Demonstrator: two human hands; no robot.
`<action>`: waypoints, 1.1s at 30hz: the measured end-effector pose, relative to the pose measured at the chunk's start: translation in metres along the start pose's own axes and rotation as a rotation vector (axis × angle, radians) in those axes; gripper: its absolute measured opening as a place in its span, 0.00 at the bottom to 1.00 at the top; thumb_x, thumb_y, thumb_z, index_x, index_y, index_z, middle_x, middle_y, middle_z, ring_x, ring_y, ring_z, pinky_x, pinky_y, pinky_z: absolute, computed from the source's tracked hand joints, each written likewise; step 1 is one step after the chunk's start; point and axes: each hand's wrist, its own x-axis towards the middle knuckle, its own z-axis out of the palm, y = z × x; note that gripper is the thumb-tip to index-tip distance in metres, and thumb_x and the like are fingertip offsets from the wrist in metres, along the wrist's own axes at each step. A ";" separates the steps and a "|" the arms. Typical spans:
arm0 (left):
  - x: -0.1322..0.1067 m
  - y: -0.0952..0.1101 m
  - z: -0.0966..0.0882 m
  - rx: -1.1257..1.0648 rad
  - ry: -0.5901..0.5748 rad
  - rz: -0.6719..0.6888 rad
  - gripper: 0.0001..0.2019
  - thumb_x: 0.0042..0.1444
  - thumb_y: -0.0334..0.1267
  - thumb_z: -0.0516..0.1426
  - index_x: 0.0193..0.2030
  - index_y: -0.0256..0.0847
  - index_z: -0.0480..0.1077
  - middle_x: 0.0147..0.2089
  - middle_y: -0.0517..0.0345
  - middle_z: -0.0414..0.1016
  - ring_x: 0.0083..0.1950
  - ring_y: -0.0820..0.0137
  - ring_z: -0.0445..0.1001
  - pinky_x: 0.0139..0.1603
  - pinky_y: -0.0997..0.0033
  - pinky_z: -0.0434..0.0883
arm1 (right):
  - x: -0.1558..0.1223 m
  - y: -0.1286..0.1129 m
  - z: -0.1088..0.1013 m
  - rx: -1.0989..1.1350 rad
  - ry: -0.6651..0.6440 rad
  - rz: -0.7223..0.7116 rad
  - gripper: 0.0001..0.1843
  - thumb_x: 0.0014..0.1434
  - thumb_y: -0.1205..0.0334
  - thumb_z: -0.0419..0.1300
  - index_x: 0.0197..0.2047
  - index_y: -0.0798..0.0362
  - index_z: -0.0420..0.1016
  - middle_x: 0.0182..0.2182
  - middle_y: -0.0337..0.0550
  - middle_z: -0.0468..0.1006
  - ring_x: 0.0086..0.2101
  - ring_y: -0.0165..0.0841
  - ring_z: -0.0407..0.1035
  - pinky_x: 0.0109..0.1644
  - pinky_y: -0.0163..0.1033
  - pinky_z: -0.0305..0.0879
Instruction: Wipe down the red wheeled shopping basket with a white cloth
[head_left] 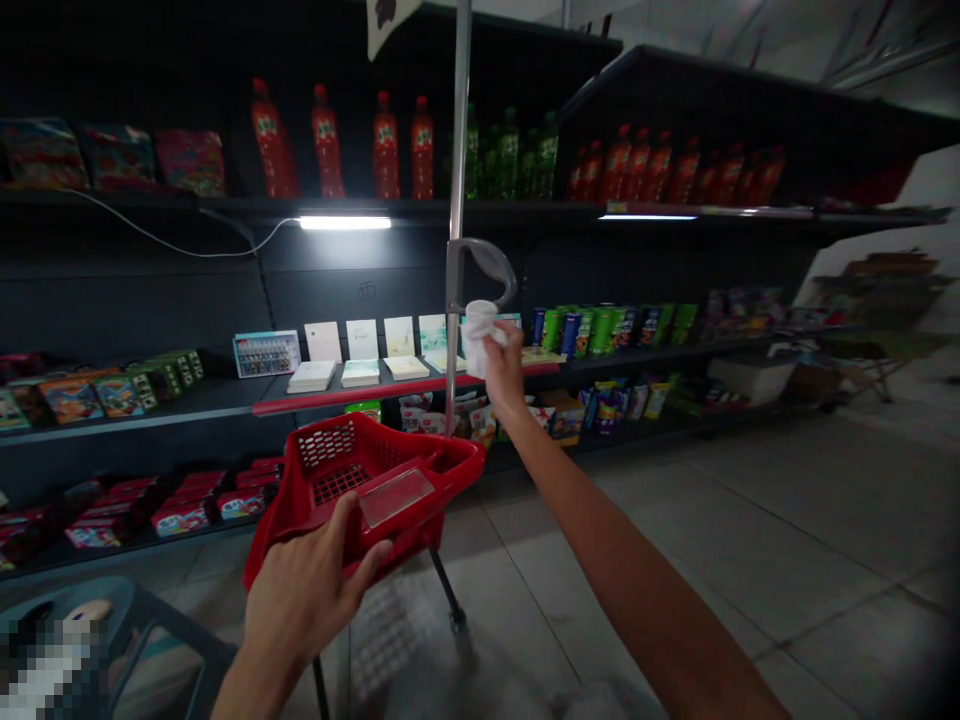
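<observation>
My right hand (504, 365) is raised at the end of an outstretched arm, its fingers closed on a crumpled white cloth (484, 358). The cloth is pressed against a pale round piece at the base of a grey loop handle (491, 262), which is fixed to an upright metal pole (459, 140). Below, a red shopping cart (386, 425) with a perforated basket stands at an angle. On its near rim lies my left hand (311, 580), index finger over the edge and thumb along the outer side. Its other fingers are hidden.
Dark shelves hold red bottles (386, 150), green bottles (508, 155), books (364, 372), green and blue cans (600, 330) and boxed goods (184, 505). A lamp (345, 223) glows under the upper shelf. A blue-grey stool (150, 610) stands at lower left on the tiled floor (675, 560).
</observation>
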 end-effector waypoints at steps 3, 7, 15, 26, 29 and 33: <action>0.003 -0.009 -0.003 -0.038 -0.010 0.011 0.32 0.66 0.63 0.40 0.67 0.46 0.59 0.36 0.50 0.82 0.41 0.54 0.83 0.39 0.63 0.69 | -0.001 0.001 0.033 -0.125 -0.092 -0.024 0.22 0.63 0.52 0.51 0.57 0.52 0.60 0.54 0.52 0.72 0.53 0.41 0.68 0.58 0.46 0.63; 0.005 -0.025 -0.002 -0.097 0.010 -0.001 0.29 0.67 0.62 0.40 0.63 0.48 0.63 0.36 0.51 0.83 0.41 0.56 0.82 0.40 0.64 0.68 | -0.019 0.010 0.040 -0.293 -0.208 -0.017 0.21 0.65 0.56 0.48 0.60 0.52 0.58 0.50 0.51 0.74 0.50 0.41 0.70 0.55 0.43 0.66; 0.012 -0.072 0.002 -0.091 0.070 -0.096 0.27 0.64 0.63 0.44 0.48 0.48 0.75 0.38 0.53 0.83 0.40 0.58 0.81 0.36 0.67 0.64 | -0.078 0.032 0.001 -0.192 -0.517 0.051 0.25 0.62 0.53 0.50 0.59 0.55 0.63 0.53 0.51 0.75 0.54 0.41 0.69 0.59 0.43 0.65; -0.001 -0.060 0.000 -0.204 0.534 0.147 0.15 0.68 0.45 0.49 0.48 0.42 0.74 0.53 0.49 0.77 0.58 0.59 0.71 0.61 0.57 0.66 | -0.176 0.019 -0.013 -0.168 -0.748 0.206 0.14 0.63 0.55 0.52 0.48 0.51 0.68 0.46 0.47 0.78 0.49 0.38 0.72 0.57 0.45 0.67; -0.012 -0.012 0.000 -0.218 0.500 0.305 0.13 0.67 0.42 0.52 0.53 0.43 0.72 0.55 0.50 0.76 0.58 0.60 0.71 0.62 0.56 0.65 | -0.191 0.003 -0.008 -0.148 -0.758 0.189 0.13 0.65 0.53 0.52 0.47 0.51 0.70 0.45 0.47 0.79 0.47 0.38 0.73 0.55 0.44 0.68; -0.019 0.025 0.011 -0.200 0.505 0.316 0.16 0.66 0.41 0.54 0.58 0.43 0.69 0.57 0.49 0.76 0.58 0.60 0.71 0.61 0.55 0.66 | -0.205 -0.014 0.002 -0.065 -0.794 0.146 0.15 0.67 0.49 0.51 0.47 0.50 0.71 0.43 0.46 0.80 0.44 0.38 0.75 0.52 0.42 0.70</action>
